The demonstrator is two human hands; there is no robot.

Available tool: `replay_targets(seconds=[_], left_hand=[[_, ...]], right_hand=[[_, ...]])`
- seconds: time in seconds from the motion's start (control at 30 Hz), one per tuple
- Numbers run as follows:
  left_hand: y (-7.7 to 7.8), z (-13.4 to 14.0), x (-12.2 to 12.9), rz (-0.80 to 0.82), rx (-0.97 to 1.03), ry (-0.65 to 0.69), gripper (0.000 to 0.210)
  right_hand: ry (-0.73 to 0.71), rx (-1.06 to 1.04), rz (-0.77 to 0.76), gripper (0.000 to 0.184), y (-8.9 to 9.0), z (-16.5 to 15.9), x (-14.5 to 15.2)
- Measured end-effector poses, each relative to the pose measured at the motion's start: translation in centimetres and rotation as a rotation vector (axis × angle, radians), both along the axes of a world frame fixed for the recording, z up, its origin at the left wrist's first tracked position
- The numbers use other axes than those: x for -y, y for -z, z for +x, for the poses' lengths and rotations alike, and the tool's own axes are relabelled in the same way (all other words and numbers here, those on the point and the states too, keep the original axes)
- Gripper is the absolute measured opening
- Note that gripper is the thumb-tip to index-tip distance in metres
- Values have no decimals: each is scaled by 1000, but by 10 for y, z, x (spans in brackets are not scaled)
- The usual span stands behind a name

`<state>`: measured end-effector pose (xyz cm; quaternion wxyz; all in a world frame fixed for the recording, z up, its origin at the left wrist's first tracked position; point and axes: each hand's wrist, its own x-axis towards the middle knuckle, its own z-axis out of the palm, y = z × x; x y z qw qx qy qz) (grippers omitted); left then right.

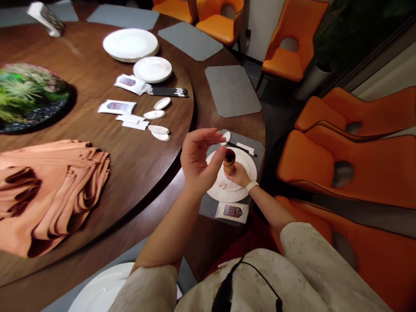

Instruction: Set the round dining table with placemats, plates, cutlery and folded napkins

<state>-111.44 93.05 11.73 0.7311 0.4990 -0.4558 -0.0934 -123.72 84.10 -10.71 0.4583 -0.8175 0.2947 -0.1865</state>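
My right hand (pixel 241 175), with a white band at its wrist, grips a brown, ringed hollow cylinder (pixel 229 167) with a dark opening facing up; I cannot tell whether it is wood or rolled cloth. It is held above a small plate stacked on a larger white plate (pixel 217 195). Just left of the cylinder, my left hand (pixel 200 162) is raised, with its fingers curved, thumb apart and nothing in it. Behind the hands on the grey placemat lie a white spoon (pixel 226 137) and black chopsticks (pixel 242 148). A printed white packet (pixel 232 211) lies nearer to me.
On the round turntable (pixel 136 156) lie folded orange-brown cloths (pixel 61 190), stacked plates (pixel 130 43), packets (pixel 117 107), black chopsticks (pixel 167 91) and small white dishes (pixel 154 114). A plant centrepiece (pixel 29 95) stands further left. Several orange chairs (pixel 305 160) line the right.
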Motion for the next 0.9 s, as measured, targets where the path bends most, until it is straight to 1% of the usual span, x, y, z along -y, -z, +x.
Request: replay_targets(seconds=[0.1,0.23,0.33,0.4,0.5,0.57,0.6,0.63,0.67,0.73,0.8,0.83,0.87,0.9], left_hand=[[-1,3,-14,-7,-10,-31,34],[6,10,-27,20,-80,-85,35],[9,15,-35,39,-131,-112,35],[10,17,-40,49,-150,-120,35],[15,18,-50,68,-150,-145,35],[26,25,-60,104,-130,-179,35],[34,32,-68,137,-115,-196,35],[45,43,-76,186,-94,-215,34],[57,58,-87,253,-64,-235,34],[82,102,-113,425,17,-316,31],[104,160,-147,625,111,-478,29],[111,190,-167,729,150,-577,30],[116,221,-187,852,183,-666,32],[118,250,-209,982,200,-742,36]], right_hand=[[-6,65,23,57,-2,1,1],[9,97,119,81,-3,1,1],[49,109,149,96,-4,3,-1],[51,95,160,99,-4,5,-1],[42,67,160,96,-8,5,2],[31,35,115,93,-15,-4,6],[20,5,80,90,-20,-13,8],[8,-44,36,83,-26,-24,9],[-16,-113,-1,73,-31,-38,10],[-92,-263,-15,47,-39,-71,10],[-227,-412,45,29,-41,-107,6],[-286,-471,85,23,-40,-122,2],[-316,-526,111,21,-38,-136,-4],[-334,-568,137,22,-36,-146,-12]])
